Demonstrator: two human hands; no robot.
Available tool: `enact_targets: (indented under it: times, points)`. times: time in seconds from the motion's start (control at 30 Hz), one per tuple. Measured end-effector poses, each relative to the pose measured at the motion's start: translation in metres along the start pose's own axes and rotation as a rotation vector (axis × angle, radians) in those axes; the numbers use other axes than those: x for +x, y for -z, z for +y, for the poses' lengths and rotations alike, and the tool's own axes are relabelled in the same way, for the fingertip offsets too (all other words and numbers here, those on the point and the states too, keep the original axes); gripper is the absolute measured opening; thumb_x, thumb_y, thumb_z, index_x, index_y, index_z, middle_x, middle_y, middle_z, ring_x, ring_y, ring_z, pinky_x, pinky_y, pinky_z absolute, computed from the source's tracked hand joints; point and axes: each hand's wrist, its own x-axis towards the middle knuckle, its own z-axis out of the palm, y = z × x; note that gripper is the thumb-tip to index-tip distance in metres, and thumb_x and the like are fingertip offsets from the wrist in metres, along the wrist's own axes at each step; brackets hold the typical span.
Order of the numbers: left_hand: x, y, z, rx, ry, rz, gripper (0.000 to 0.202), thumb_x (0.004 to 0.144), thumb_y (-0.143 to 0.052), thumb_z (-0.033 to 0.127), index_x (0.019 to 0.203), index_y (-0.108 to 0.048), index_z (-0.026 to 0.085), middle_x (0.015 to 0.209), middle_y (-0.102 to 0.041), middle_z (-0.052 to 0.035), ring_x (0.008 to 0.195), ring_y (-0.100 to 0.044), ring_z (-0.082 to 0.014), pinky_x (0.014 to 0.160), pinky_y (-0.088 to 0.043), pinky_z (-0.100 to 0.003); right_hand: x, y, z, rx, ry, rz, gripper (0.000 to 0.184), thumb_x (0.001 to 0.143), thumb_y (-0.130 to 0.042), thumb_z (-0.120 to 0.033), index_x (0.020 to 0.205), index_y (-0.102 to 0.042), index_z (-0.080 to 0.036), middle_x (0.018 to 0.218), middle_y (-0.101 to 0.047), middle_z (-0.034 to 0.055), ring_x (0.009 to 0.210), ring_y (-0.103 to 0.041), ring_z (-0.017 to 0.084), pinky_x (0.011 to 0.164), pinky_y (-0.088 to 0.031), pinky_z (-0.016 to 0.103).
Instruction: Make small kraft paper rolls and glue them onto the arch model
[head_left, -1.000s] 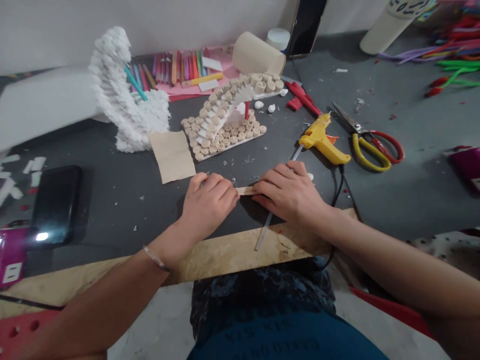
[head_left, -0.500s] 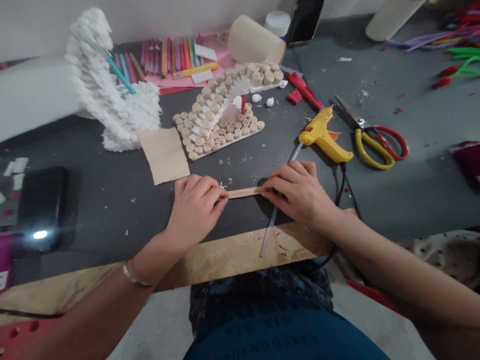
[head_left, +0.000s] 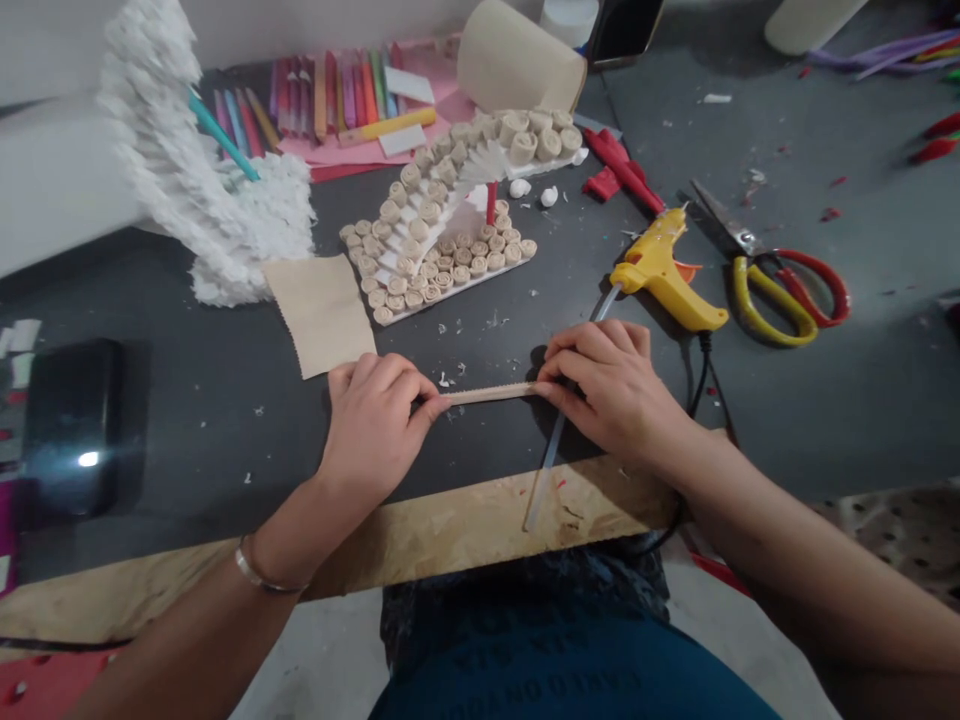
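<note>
Between my two hands runs a narrow beige folded paper strip (head_left: 493, 394) with a zigzag edge, just above the dark tabletop. My left hand (head_left: 379, 415) pinches its left end between thumb and fingers. At the other end, my right hand (head_left: 607, 385) is closed on the strip the same way. A square of beige paper (head_left: 322, 315) lies beyond my left hand. Behind the strip stands a small curved model (head_left: 457, 225) covered in rolled beige paper coils. A clear glue stick (head_left: 547, 470) passes under my right hand from the yellow glue gun (head_left: 664, 270).
Scissors (head_left: 780, 290) with red and yellow handles lie right of the glue gun. A white fluffy model (head_left: 247, 225) stands at the back left, near several crayons (head_left: 337, 95). A cardboard tube (head_left: 517, 60) lies behind. A black phone-like device (head_left: 71, 420) with its light on is at left.
My hands have moved slightly apart, so more of the strip shows between them. Both still pinch its ends. The camera view has shifted a little.
</note>
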Motion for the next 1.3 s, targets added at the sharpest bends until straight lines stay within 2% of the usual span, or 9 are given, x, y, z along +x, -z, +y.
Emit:
enact_targets:
  times: [0.4, 0.53, 0.6, 0.67, 0.83, 0.93, 1.07, 1.2, 1.3]
  points:
    - [0.008, 0.005, -0.005, -0.118, 0.085, -0.091, 0.026, 0.085, -0.069, 0.038, 0.068, -0.061, 0.021, 0.080, -0.062, -0.0010, 0.083, -0.057, -0.0214, 0.081, -0.032, -0.041, 0.003, -0.002, 0.003, 0.047, -0.078, 0.017, 0.018, 0.085, -0.070, -0.031, 0.071, -0.062, -0.022, 0.101, -0.063, 0.0058, 0.098, -0.053, 0.026, 0.092, -0.031, 0.045]
    - [0.009, 0.004, -0.007, -0.195, 0.111, -0.085, 0.010, 0.086, -0.068, 0.028, 0.079, -0.064, 0.022, 0.085, -0.063, -0.0012, 0.087, -0.058, -0.0217, 0.082, -0.035, -0.040, 0.004, -0.001, 0.002, 0.030, -0.080, 0.011, 0.007, 0.086, -0.068, -0.028, 0.083, -0.065, -0.023, 0.106, -0.064, 0.0066, 0.098, -0.054, 0.026, 0.092, -0.032, 0.045]
    - [0.009, 0.003, -0.008, -0.220, 0.059, -0.076, 0.005, 0.088, -0.063, 0.024, 0.087, -0.068, 0.025, 0.091, -0.062, -0.0021, 0.089, -0.058, -0.0212, 0.084, -0.035, -0.041, 0.004, -0.002, 0.002, 0.026, -0.042, 0.021, 0.006, 0.089, -0.065, -0.026, 0.085, -0.068, -0.025, 0.107, -0.064, 0.0065, 0.097, -0.053, 0.026, 0.091, -0.032, 0.046]
    - [0.007, 0.001, -0.007, -0.196, -0.005, -0.053, 0.016, 0.090, -0.059, 0.020, 0.090, -0.072, 0.028, 0.093, -0.061, -0.0028, 0.089, -0.058, -0.0207, 0.086, -0.034, -0.042, 0.003, -0.002, 0.002, 0.021, 0.009, 0.036, 0.013, 0.092, -0.062, -0.026, 0.084, -0.071, -0.027, 0.106, -0.065, 0.0056, 0.097, -0.053, 0.025, 0.091, -0.032, 0.046]
    - [0.004, 0.002, 0.003, 0.038, -0.175, 0.061, 0.018, 0.091, -0.057, 0.021, 0.087, -0.073, 0.026, 0.093, -0.067, -0.0047, 0.092, -0.057, -0.0245, 0.086, -0.031, -0.046, 0.002, 0.002, -0.002, -0.109, 0.137, 0.082, 0.015, 0.094, -0.060, -0.028, 0.086, -0.073, -0.028, 0.102, -0.069, 0.0025, 0.098, -0.054, 0.023, 0.093, -0.029, 0.045]
    - [0.005, 0.007, 0.010, 0.160, -0.294, 0.052, 0.016, 0.093, -0.056, 0.028, 0.088, -0.070, 0.022, 0.096, -0.070, -0.0057, 0.096, -0.057, -0.0263, 0.087, -0.030, -0.047, 0.003, 0.009, -0.009, -0.238, 0.230, 0.104, 0.018, 0.096, -0.056, -0.026, 0.085, -0.070, -0.026, 0.097, -0.071, 0.0005, 0.096, -0.053, 0.022, 0.096, -0.027, 0.042]
    - [0.008, 0.011, 0.018, 0.266, -0.343, 0.008, 0.019, 0.095, -0.052, 0.027, 0.086, -0.067, 0.021, 0.087, -0.070, -0.0061, 0.090, -0.058, -0.0260, 0.084, -0.031, -0.046, 0.010, 0.012, -0.014, -0.381, 0.317, 0.037, 0.028, 0.098, -0.046, -0.017, 0.082, -0.068, -0.023, 0.088, -0.069, 0.0017, 0.089, -0.049, 0.021, 0.092, -0.027, 0.040]
    - [0.014, 0.009, 0.024, 0.300, -0.353, 0.006, 0.022, 0.094, -0.053, 0.033, 0.082, -0.065, 0.021, 0.079, -0.068, -0.0078, 0.086, -0.056, -0.0282, 0.084, -0.033, -0.047, 0.018, 0.008, -0.009, -0.266, 0.275, -0.006, 0.020, 0.092, -0.051, -0.018, 0.080, -0.066, -0.021, 0.088, -0.068, 0.0050, 0.088, -0.051, 0.022, 0.086, -0.031, 0.040]
    - [0.020, 0.008, 0.027, 0.228, -0.329, 0.003, 0.019, 0.093, -0.052, 0.029, 0.080, -0.063, 0.020, 0.079, -0.067, -0.0071, 0.085, -0.056, -0.0272, 0.085, -0.033, -0.047, 0.021, 0.008, -0.003, -0.084, 0.218, -0.047, 0.010, 0.085, -0.056, -0.017, 0.080, -0.064, -0.019, 0.084, -0.069, 0.0055, 0.084, -0.056, 0.022, 0.083, -0.034, 0.039]
